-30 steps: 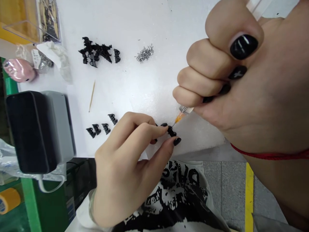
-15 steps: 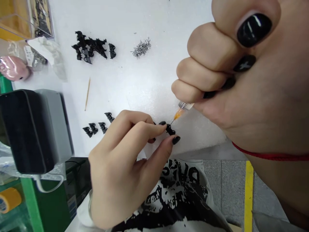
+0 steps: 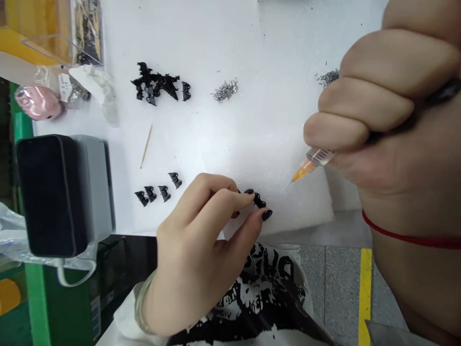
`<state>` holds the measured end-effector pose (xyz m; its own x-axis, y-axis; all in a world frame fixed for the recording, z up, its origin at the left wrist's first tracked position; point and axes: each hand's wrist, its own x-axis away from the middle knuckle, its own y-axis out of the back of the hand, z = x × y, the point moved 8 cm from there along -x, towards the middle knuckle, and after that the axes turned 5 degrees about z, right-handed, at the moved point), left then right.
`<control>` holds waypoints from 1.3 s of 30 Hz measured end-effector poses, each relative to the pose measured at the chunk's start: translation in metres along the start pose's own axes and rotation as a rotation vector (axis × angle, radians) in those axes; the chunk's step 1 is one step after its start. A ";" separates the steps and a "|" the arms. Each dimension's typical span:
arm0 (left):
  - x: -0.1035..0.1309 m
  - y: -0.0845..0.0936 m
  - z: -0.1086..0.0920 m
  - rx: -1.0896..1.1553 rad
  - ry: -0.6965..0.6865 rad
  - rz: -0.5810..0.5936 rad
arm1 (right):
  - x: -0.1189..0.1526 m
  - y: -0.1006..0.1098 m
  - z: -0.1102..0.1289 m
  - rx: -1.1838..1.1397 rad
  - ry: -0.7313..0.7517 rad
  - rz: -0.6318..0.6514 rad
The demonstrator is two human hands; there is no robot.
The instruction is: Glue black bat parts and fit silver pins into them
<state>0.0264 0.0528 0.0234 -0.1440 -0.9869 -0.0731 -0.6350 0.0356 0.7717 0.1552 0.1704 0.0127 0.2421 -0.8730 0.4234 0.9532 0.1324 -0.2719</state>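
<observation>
My left hand (image 3: 212,240) pinches a small black piece (image 3: 259,200) between thumb and index finger, low over the white work surface. Wrapped in a fist, my right hand (image 3: 382,105) holds a syringe (image 3: 319,156) with an orange hub; its thin needle points down and left, apart from the black piece. Several black bat-shaped pieces (image 3: 164,193) lie left of my left hand. A heap of similar black pieces (image 3: 153,82) sits farther back, with one (image 3: 186,91) beside it. A pile of tiny metal parts (image 3: 226,90) lies right of that heap.
A wooden toothpick (image 3: 146,146) lies on the white sheet. At the left are a black phone-like device (image 3: 52,194), a pink wrapped item (image 3: 39,102), crumpled tissue (image 3: 95,86) and a clear box (image 3: 88,31). Another metal pile (image 3: 328,78) is partly behind my right hand.
My right hand has moved right with the syringe, and the needle has come away from the black piece. My left hand still pinches the piece. The whole view has shifted somewhat.
</observation>
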 end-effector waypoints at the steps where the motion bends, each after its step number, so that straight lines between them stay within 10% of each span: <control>1: 0.001 0.000 0.001 0.013 0.004 0.005 | -0.003 -0.001 -0.004 -0.142 -0.009 0.040; 7: 0.002 0.000 0.002 0.044 -0.005 0.014 | -0.010 0.000 -0.036 -0.175 -0.178 0.071; 39: -0.005 0.001 -0.003 -0.038 -0.023 0.024 | -0.009 -0.011 -0.034 -0.085 -0.170 0.170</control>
<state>0.0286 0.0576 0.0269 -0.1769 -0.9818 -0.0687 -0.6016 0.0526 0.7971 0.1365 0.1610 -0.0173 0.4313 -0.7489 0.5031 0.8793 0.2239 -0.4204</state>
